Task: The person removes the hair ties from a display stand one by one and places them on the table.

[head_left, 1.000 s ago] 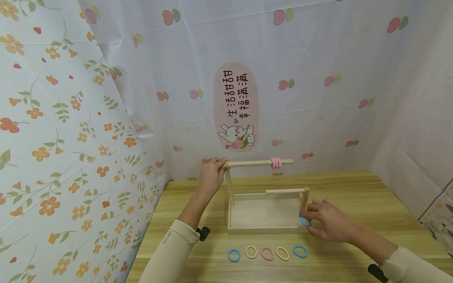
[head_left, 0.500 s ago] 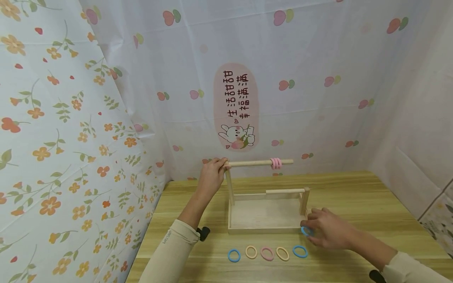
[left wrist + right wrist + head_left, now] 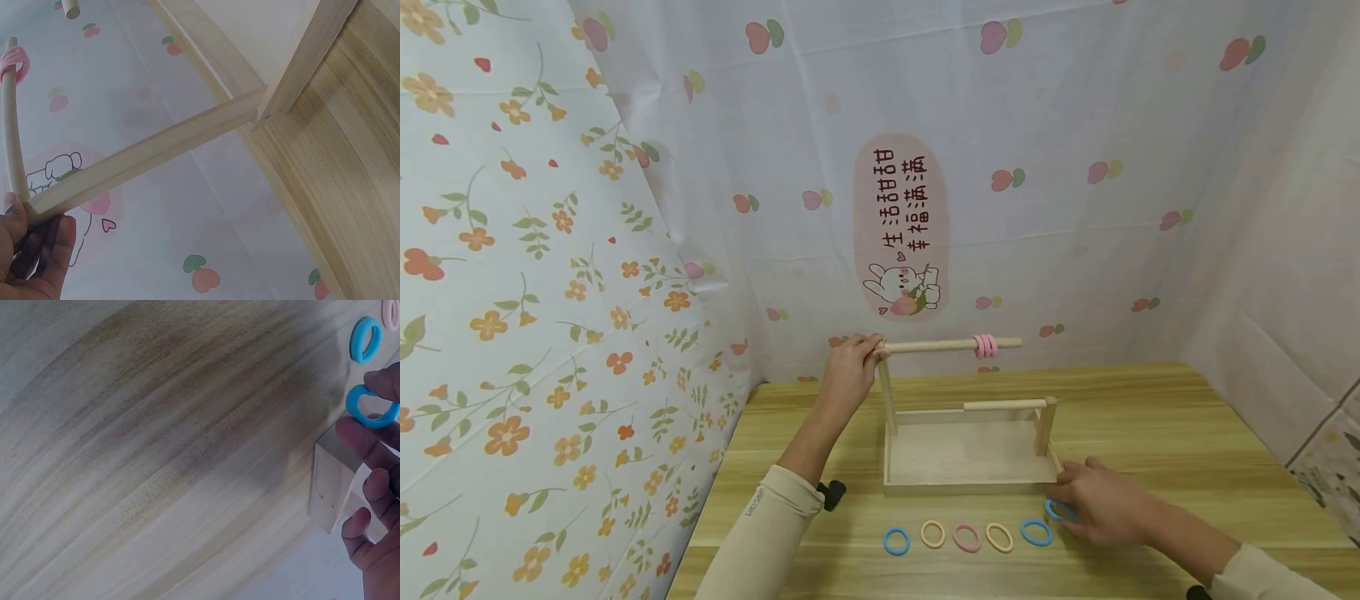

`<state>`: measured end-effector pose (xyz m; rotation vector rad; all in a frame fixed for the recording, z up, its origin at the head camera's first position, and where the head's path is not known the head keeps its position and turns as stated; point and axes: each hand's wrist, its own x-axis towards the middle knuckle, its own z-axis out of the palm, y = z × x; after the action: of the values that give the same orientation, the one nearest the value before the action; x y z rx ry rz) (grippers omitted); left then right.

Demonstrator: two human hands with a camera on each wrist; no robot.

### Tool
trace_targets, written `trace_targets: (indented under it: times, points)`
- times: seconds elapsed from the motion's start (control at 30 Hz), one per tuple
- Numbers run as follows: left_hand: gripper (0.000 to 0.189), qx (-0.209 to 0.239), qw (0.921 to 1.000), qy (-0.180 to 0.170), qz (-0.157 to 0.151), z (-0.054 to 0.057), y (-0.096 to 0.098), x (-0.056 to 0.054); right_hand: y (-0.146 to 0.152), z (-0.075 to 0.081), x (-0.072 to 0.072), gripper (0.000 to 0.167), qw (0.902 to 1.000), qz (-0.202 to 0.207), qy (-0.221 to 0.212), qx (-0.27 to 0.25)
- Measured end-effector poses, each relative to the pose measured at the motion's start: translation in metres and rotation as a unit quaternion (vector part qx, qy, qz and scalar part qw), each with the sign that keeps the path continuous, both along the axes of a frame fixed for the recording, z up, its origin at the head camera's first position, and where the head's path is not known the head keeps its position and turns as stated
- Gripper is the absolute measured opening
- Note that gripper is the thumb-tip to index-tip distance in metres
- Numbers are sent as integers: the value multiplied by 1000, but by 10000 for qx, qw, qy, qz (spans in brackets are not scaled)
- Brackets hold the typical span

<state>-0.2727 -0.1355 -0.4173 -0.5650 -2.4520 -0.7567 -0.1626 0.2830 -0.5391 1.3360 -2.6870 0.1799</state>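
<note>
My left hand [image 3: 848,371] grips the top corner of a wooden stand [image 3: 887,392], where the tall post meets the upper rod. Thumb and fingers close round that corner in the left wrist view. Several pink rings [image 3: 986,346] hang together on the upper rod [image 3: 925,346]. Beside the stand's front right corner, my right hand [image 3: 1108,504] pinches a blue ring [image 3: 359,412] between thumb and forefinger. A row of loose rings lies in front of the stand: a blue ring [image 3: 1036,532] at the right, then cream, pink [image 3: 967,538] and cream, with another blue ring [image 3: 896,542] at the left.
The stand's shallow tray [image 3: 970,489] rests on the wood-grain table [image 3: 805,517]. A shorter rod [image 3: 1003,406] juts leftward from the low right post [image 3: 1045,429]. Patterned cloth [image 3: 1045,250] hangs behind the table and at both sides.
My right hand has moved with the blue ring from beside the low post, down and slightly right, towards the row of rings. The left hand keeps its grip on the stand's corner.
</note>
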Motion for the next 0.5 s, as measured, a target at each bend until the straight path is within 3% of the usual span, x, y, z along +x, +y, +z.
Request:
trace_targets:
  times: [0.17,0.5]
  points:
    - [35,-24,10000,28,16,0,0,0,0,-1,3,23,9997,-101,-175,145]
    - [34,-34,10000,44,12,0,0,0,3,-17,5,27,9991,219,368,-12]
